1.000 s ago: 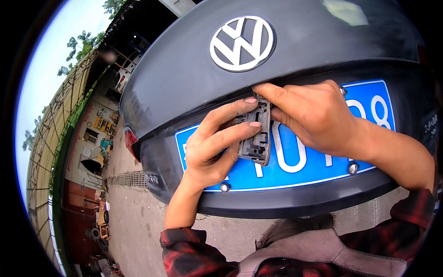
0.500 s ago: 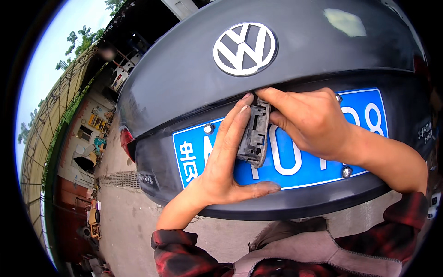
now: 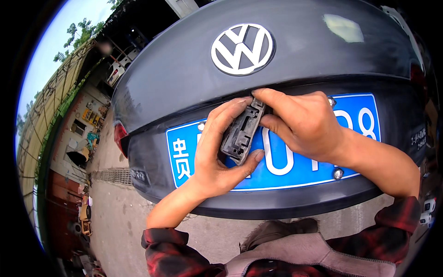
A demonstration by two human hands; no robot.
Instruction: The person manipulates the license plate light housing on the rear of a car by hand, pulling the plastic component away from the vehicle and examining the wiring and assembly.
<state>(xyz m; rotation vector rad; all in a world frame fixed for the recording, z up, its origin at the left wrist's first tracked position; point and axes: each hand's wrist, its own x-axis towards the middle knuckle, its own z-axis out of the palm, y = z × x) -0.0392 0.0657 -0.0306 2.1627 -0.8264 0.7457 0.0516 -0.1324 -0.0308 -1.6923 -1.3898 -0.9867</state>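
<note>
Nearest to me are the red-and-black plaid sleeves (image 3: 168, 251) and a mauve apron (image 3: 295, 254), with the ground (image 3: 207, 226) showing as a bare strip between them and the car's lower edge. Both forearms reach out over that edge. The left hand (image 3: 207, 166) is cupped around the dark plastic part (image 3: 240, 134), its fingers along the left side, its thumb standing apart near the lower end. The right hand (image 3: 309, 122) has its index finger and thumb clamped on the part's far end. The part is tilted, leaning rightward at its far end, in front of the blue number plate (image 3: 297, 177); that far end sits right by the lip of the boot lid (image 3: 161, 97), leaving little room there for fingertips. Toward the near side there's more space: the plate's lower edge is uncovered to the right, past a round bolt cap (image 3: 338, 174). Farther up the lid sit a round silver emblem (image 3: 242, 49) and, to the right, a pale patch (image 3: 344, 27). At the car's far left corner is a red tail lamp (image 3: 120, 138); beyond it open ground spreads leftward to a drain grating (image 3: 113, 176), then a cluttered wall (image 3: 67, 134), a white vehicle (image 3: 115, 73) and trees (image 3: 83, 37).
</note>
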